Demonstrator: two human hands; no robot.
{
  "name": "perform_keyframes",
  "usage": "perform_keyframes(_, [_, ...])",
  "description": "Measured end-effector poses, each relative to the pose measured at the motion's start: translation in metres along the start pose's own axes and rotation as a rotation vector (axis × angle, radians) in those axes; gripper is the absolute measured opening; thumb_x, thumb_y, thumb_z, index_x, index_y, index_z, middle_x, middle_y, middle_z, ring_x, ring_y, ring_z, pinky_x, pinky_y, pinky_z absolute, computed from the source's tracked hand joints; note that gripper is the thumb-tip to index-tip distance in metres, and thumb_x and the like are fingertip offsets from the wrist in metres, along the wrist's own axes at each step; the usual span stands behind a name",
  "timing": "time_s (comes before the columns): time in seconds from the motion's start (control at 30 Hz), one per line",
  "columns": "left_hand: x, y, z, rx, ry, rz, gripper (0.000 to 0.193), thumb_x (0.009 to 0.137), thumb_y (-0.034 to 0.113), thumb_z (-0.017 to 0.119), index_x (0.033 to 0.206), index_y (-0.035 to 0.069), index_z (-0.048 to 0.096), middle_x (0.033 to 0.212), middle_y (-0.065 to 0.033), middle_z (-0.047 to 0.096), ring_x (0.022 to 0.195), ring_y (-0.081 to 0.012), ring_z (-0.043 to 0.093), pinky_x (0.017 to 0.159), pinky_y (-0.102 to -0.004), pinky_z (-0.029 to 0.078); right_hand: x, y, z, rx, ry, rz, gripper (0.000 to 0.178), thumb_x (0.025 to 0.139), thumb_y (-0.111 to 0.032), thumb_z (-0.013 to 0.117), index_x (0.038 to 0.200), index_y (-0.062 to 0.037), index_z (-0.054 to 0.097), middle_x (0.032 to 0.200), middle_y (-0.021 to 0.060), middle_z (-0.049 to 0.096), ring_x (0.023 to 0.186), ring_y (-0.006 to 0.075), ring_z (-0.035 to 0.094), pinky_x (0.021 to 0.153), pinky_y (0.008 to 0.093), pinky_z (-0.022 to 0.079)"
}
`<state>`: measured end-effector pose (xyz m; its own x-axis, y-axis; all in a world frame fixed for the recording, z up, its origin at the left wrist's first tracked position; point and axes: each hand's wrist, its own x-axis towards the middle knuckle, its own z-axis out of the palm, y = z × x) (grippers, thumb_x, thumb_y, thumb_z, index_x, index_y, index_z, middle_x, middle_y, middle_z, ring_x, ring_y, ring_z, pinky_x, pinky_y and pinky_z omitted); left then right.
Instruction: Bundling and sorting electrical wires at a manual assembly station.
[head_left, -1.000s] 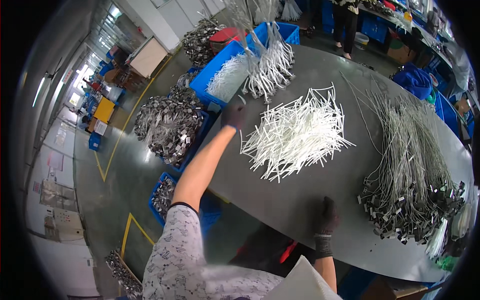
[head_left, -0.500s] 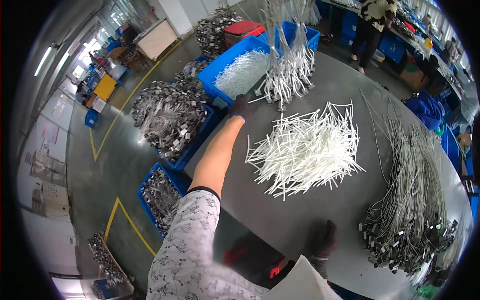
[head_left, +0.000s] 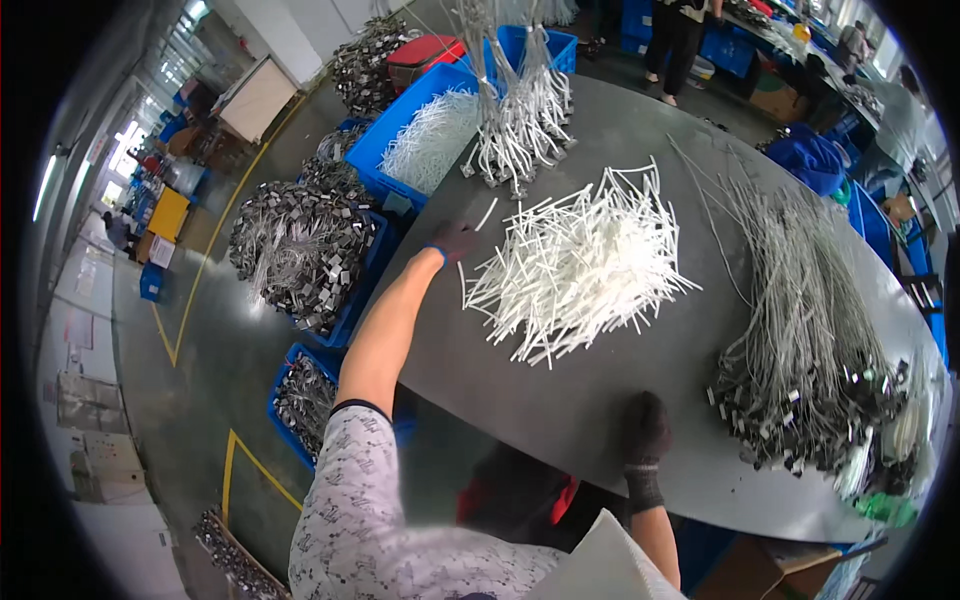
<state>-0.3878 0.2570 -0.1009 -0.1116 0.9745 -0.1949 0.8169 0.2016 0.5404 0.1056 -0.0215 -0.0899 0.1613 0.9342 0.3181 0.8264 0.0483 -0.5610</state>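
My left hand (head_left: 456,242), in a dark glove, is closed on a short white tube (head_left: 487,214) that sticks out past the fingers. It hovers just left of a loose pile of white tubes (head_left: 590,265) on the grey table (head_left: 520,400). My right hand (head_left: 648,428), also dark-gloved, rests at the table's near side, apart from the pile; its fingers blend together and I cannot make out their pose. Beyond the pile lies a bundle of white-ended wires (head_left: 520,135). On the right side spreads a long bundle of thin grey wires (head_left: 800,290) with dark connectors.
A blue bin (head_left: 372,160) of white tubes stands at the far left, beside a red box (head_left: 424,62). Blue crates heaped with metal-cased connectors (head_left: 300,250) line the table's left edge. A person (head_left: 675,45) stands at the back.
My left hand has drawn back from beside the blue bin toward the pile, with the white tube in it. The whole view has shifted, showing more of my right forearm.
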Motion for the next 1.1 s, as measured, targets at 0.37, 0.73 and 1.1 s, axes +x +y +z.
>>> perform_keyframes(0.37, [-0.286,0.18,0.081,-0.989,-0.121,-0.098,0.01,0.092,0.014,0.066,0.097,0.005,0.065,0.077,-0.0052,0.065,0.06,-0.0126,0.061,0.054,-0.0287,0.052,-0.024,0.024,-0.011,0.139,-0.188,0.168,0.033,0.094,-0.023,0.06,0.126,-0.0143,0.063,0.113,0.0155,0.07,0.103,0.035,0.068,0.082,0.0452,0.054])
perform_keyframes(0.73, [-0.37,0.252,0.257,-1.05,-0.069,-0.067,0.012,0.096,0.017,0.059,0.097,0.005,0.06,0.075,-0.0056,0.062,0.06,-0.0135,0.062,0.053,-0.0306,0.052,-0.056,0.116,-0.174,0.938,0.352,0.836,0.064,0.089,-0.028,0.071,0.146,-0.0125,0.043,0.11,0.0086,0.066,0.075,0.0208,0.065,0.059,0.0384,0.053])
perform_keyframes(1.1, [-0.369,0.25,0.258,-1.009,-0.032,-0.05,0.012,0.097,0.017,0.059,0.099,0.006,0.058,0.07,-0.0039,0.059,0.053,-0.0121,0.058,0.047,-0.0295,0.048,-0.026,0.159,-0.166,1.205,0.146,0.809,0.02,0.093,-0.022,0.067,0.099,-0.0032,0.066,0.068,0.0016,0.056,0.057,0.015,0.054,0.052,0.0252,0.044])
